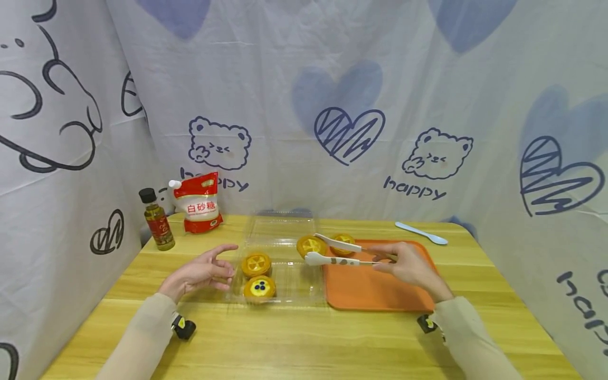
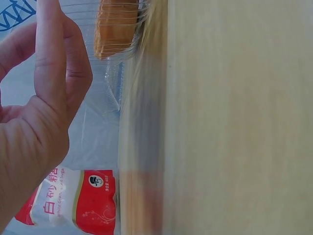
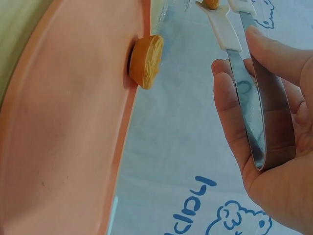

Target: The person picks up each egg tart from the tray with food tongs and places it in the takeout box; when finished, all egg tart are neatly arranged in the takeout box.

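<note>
My right hand (image 1: pixel 406 263) grips metal tongs with white tips (image 1: pixel 334 260). Between those tips a tart with a yellow top (image 1: pixel 311 246) is held, over the right side of the clear plastic box (image 1: pixel 296 282) by the tray. My left hand (image 1: pixel 201 272) is just left of the box, its fingers loosely bent with nothing in them; whether it touches the box edge I cannot tell. Inside the box, at the left, sit a tart with a segmented yellow top (image 1: pixel 256 263) and a tart topped with dark berries (image 1: pixel 259 287). Another tart (image 3: pixel 146 61) stands on the orange tray (image 1: pixel 380 290).
The box's clear lid (image 1: pixel 280 228) stands raised at the back. An oil bottle (image 1: pixel 159 224) and a red and white sugar bag (image 1: pixel 199 206) stand at the back left. Behind the tray lies a pale blue spoon (image 1: pixel 423 233). A printed cloth (image 1: pixel 285 179) hangs behind the wooden table (image 1: pixel 294 343).
</note>
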`<act>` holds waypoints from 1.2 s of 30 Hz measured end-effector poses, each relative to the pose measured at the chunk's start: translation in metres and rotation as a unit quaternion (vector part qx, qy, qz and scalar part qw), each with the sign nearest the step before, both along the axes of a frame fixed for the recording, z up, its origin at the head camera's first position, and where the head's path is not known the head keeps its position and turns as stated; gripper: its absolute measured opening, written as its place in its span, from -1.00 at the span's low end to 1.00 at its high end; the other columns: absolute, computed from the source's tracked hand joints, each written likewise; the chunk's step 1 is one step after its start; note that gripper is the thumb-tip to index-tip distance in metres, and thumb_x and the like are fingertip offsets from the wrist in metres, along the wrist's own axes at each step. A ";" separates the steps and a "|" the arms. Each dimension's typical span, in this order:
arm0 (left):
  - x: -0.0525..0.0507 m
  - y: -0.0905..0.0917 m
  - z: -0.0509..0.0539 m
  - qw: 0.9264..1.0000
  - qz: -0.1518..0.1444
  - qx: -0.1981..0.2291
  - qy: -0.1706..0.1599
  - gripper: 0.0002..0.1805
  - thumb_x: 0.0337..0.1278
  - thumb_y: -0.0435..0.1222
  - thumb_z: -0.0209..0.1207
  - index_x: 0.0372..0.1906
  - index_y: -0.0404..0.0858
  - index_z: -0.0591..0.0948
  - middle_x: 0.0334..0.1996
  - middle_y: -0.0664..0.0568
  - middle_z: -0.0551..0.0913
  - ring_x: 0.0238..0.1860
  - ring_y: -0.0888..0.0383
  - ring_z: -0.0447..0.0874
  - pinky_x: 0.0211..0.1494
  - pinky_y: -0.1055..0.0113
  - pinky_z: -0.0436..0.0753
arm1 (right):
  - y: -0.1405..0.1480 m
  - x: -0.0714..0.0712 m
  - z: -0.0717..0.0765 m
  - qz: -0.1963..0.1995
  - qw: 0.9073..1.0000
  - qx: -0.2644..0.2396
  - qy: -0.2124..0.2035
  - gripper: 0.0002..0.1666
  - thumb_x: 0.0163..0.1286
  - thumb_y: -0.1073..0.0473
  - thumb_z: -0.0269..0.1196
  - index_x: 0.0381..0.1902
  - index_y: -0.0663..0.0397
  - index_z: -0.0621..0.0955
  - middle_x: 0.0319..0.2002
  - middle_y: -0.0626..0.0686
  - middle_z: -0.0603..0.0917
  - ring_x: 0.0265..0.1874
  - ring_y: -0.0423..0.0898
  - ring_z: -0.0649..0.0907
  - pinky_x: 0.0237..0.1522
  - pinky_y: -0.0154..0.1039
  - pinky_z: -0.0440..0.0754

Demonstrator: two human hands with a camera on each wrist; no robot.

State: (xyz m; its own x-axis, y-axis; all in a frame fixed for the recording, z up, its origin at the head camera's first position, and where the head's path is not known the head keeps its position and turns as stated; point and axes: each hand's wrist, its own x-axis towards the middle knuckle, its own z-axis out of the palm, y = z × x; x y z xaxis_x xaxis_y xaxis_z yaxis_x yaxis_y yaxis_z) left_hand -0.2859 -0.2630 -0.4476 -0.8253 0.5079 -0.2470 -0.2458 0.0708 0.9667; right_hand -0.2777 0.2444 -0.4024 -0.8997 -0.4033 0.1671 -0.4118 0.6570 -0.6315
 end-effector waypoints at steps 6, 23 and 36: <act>-0.001 0.001 0.001 1.000 -0.001 -0.001 0.002 -0.09 0.29 -0.47 0.12 0.56 -0.17 -0.16 -0.26 -0.06 0.55 -0.29 0.12 0.63 -0.15 0.18 0.77 | -0.006 0.001 0.001 0.008 1.000 0.018 -0.007 -0.51 0.29 0.07 0.37 0.19 -0.20 0.63 0.04 -0.09 0.72 -0.07 -0.06 0.72 -0.19 -0.27 0.72; -0.001 0.001 0.002 1.000 -0.002 -0.008 0.002 -0.09 0.29 -0.49 0.11 0.56 -0.16 -0.14 -0.27 -0.05 0.54 -0.28 0.12 0.64 -0.14 0.17 0.77 | -0.039 -0.005 0.005 0.055 0.998 0.036 -0.022 -0.53 0.30 0.16 0.35 0.18 -0.09 0.64 0.05 0.09 0.71 -0.27 -0.13 0.73 -0.44 -0.32 0.55; 0.002 0.001 0.004 1.000 -0.009 0.001 0.003 -0.05 0.24 -0.48 0.15 0.55 -0.20 -0.17 -0.29 -0.03 0.54 -0.29 0.12 0.63 -0.17 0.19 0.77 | -0.068 -0.005 0.008 0.038 0.995 0.087 -0.009 -0.53 0.24 0.20 0.39 0.14 -0.07 0.67 0.01 -0.04 0.74 -0.20 -0.13 0.71 -0.18 -0.15 0.68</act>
State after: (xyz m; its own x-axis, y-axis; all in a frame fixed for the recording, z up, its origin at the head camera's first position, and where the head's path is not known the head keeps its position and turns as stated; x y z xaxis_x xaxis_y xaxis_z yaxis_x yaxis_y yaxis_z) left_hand -0.2842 -0.2618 -0.4437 -0.8178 0.5224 -0.2416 -0.2393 0.0731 0.9682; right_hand -0.2822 0.1762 -0.3943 -0.8680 -0.4912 0.0723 -0.4535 0.7252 -0.5181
